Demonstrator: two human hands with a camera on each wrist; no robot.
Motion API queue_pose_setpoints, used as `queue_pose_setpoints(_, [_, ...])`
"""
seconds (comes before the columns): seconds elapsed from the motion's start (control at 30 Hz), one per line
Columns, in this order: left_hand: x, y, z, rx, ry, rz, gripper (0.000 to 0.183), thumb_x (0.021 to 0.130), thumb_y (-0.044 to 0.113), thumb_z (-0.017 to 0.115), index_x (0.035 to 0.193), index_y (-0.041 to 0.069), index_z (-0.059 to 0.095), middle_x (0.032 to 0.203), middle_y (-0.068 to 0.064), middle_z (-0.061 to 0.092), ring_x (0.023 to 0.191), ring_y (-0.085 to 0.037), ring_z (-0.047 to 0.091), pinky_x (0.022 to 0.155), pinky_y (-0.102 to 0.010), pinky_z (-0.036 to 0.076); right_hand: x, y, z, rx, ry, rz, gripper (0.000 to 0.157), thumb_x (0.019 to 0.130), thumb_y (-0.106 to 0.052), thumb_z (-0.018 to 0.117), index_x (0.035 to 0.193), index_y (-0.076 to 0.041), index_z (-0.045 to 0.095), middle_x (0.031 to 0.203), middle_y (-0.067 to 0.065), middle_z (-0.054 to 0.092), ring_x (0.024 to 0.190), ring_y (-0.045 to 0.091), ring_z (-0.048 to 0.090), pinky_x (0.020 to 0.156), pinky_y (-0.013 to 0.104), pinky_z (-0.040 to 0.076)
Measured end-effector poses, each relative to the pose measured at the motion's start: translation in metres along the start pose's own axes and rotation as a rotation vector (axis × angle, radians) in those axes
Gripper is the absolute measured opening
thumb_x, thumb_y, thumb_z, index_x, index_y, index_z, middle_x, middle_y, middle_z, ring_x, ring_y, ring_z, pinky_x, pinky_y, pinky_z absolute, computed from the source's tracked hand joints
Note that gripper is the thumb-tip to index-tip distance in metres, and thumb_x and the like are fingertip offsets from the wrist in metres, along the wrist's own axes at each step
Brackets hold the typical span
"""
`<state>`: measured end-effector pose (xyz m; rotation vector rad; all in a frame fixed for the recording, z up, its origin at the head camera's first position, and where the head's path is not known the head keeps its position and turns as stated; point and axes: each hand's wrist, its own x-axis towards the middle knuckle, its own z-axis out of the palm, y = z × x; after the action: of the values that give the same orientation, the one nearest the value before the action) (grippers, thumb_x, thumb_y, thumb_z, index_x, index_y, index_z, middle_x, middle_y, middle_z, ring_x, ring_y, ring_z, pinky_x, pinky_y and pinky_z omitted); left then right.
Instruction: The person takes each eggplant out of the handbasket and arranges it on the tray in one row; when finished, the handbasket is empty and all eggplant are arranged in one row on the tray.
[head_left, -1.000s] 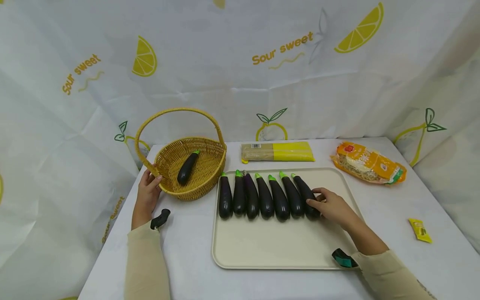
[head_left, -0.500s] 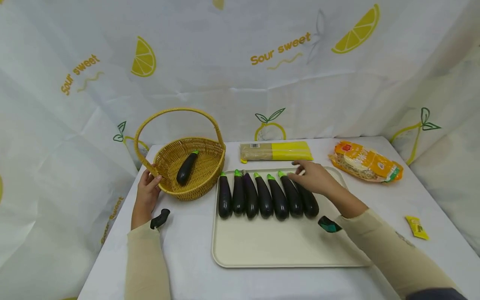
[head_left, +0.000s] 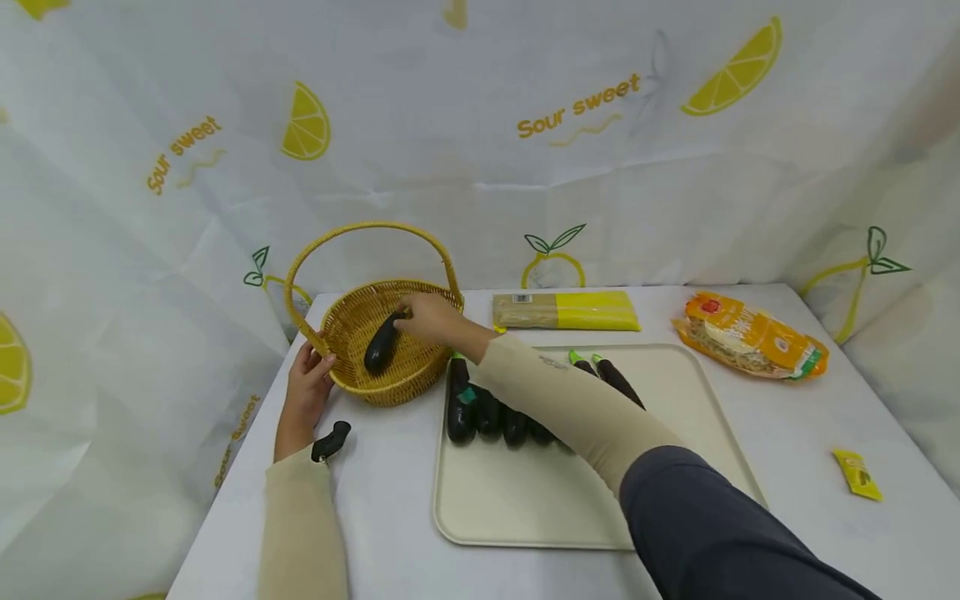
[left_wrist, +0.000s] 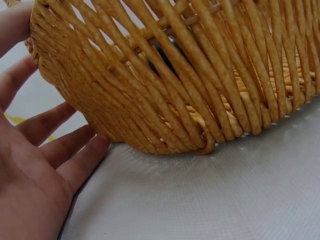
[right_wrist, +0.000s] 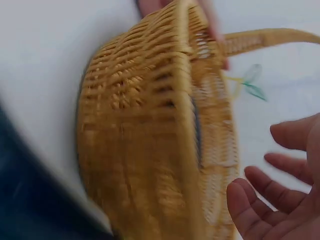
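Observation:
A wicker basket (head_left: pixel 390 390) with a tall arched handle stands at the left of the table, one dark eggplant (head_left: pixel 379 350) lying inside. My left hand (head_left: pixel 306 387) holds its left rim near the handle's base, thumb over the edge and fingers against the woven side (left_wrist: pixel 140 115). Over the basket, my right hand (head_left: pixel 432 320) has its fingertips right at the eggplant's stem end; in the right wrist view its loosely bent fingers (right_wrist: pixel 275 187) stand apart with nothing between them. Several eggplants (head_left: pixel 460 417) lie side by side on a beige tray (head_left: pixel 525 512), partly hidden by my right sleeve.
A yellow-and-clear packet (head_left: pixel 566 311) lies behind the tray. At the back right is an orange bag (head_left: pixel 752 336), with a small yellow sachet (head_left: pixel 857 475) nearer on the right. A patterned white curtain (head_left: pixel 480 125) hangs behind the table.
My right hand has moved left from the rightmost eggplant on the tray to the basket, its forearm now crossing the row. My left hand stays on the basket rim.

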<state>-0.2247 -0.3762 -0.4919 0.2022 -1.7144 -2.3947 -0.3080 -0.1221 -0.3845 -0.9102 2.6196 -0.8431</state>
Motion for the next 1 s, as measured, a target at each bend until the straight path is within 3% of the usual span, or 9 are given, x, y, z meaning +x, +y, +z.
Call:
queue_pose_setpoints(0.17, [0.0,-0.001,0.0,0.005,0.008,0.018,0.054,0.099,0.001,0.052,0.148,0.012,0.034,0.15,-0.014,0.031,0.129,-0.021,0.038,0.091,-0.026,0.044,0.038,-0.023,0.046,-0.082,-0.086,-0.065,0.041,0.1,-0.029,0.055,0.138,-0.013,0.055,0.132,0.0,0.058,0.121,0.015,0.053,0.097,0.029,0.042])
queue_pose_setpoints(0.3, [-0.001,-0.001,0.002,0.002,0.006,-0.006,0.054,0.1,0.0,0.049,0.149,0.013,0.032,0.151,-0.013,0.029,0.13,-0.02,0.037,0.092,-0.026,0.043,0.048,-0.034,0.072,-0.241,-0.134,-0.041,0.046,0.1,-0.036,0.053,0.143,-0.02,0.05,0.141,-0.005,0.051,0.132,0.019,0.042,0.104,0.037,0.036])
queue_pose_setpoints(0.43, [-0.004,0.004,0.005,0.014,-0.014,-0.01,0.055,0.1,0.0,0.048,0.15,0.011,0.029,0.153,-0.015,0.026,0.131,-0.021,0.035,0.092,-0.026,0.043,0.046,-0.035,0.08,-0.337,-0.038,0.083,0.048,0.097,-0.043,0.057,0.141,-0.026,0.052,0.136,-0.003,0.054,0.126,0.024,0.044,0.099,0.045,0.038])
queue_pose_setpoints(0.57, [-0.005,0.008,0.007,0.02,-0.012,0.011,0.054,0.1,-0.002,0.048,0.149,0.009,0.03,0.152,-0.018,0.026,0.13,-0.023,0.035,0.09,-0.026,0.044,0.044,-0.025,0.076,-0.371,0.05,0.147,0.041,0.096,-0.044,0.059,0.128,-0.019,0.061,0.119,0.001,0.061,0.112,0.021,0.053,0.095,0.039,0.041])
queue_pose_setpoints(0.63, [-0.004,0.007,0.006,0.007,-0.003,0.007,0.053,0.099,-0.003,0.048,0.148,0.01,0.032,0.15,-0.017,0.029,0.128,-0.023,0.037,0.09,-0.026,0.044,0.043,-0.018,0.073,-0.338,0.055,0.172,0.039,0.095,-0.042,0.061,0.123,-0.015,0.061,0.113,0.003,0.063,0.107,0.019,0.057,0.09,0.034,0.044])
queue_pose_setpoints(0.8, [-0.002,0.001,0.003,-0.005,0.014,-0.002,0.052,0.099,-0.003,0.049,0.146,0.014,0.036,0.146,-0.013,0.033,0.125,-0.02,0.04,0.091,-0.027,0.044,0.04,-0.008,0.064,-0.093,0.025,0.231,0.049,0.093,-0.033,0.066,0.129,-0.003,0.052,0.11,0.01,0.061,0.092,0.019,0.059,0.071,0.029,0.048])
queue_pose_setpoints(0.9, [0.0,-0.002,0.002,-0.009,0.006,0.021,0.053,0.099,-0.002,0.05,0.147,0.012,0.035,0.147,-0.014,0.033,0.124,-0.02,0.04,0.09,-0.027,0.045,0.038,-0.005,0.056,0.042,0.011,0.228,0.051,0.093,-0.025,0.063,0.134,0.0,0.046,0.112,0.013,0.059,0.087,0.02,0.057,0.068,0.03,0.047])
queue_pose_setpoints(1.0, [0.0,-0.003,0.0,-0.017,-0.01,0.033,0.053,0.099,-0.002,0.05,0.147,0.011,0.033,0.148,-0.015,0.031,0.124,-0.02,0.04,0.09,-0.027,0.044,0.035,-0.003,0.046,0.189,0.01,0.218,0.059,0.09,-0.019,0.065,0.14,0.0,0.04,0.121,0.015,0.057,0.093,0.023,0.058,0.071,0.032,0.049])
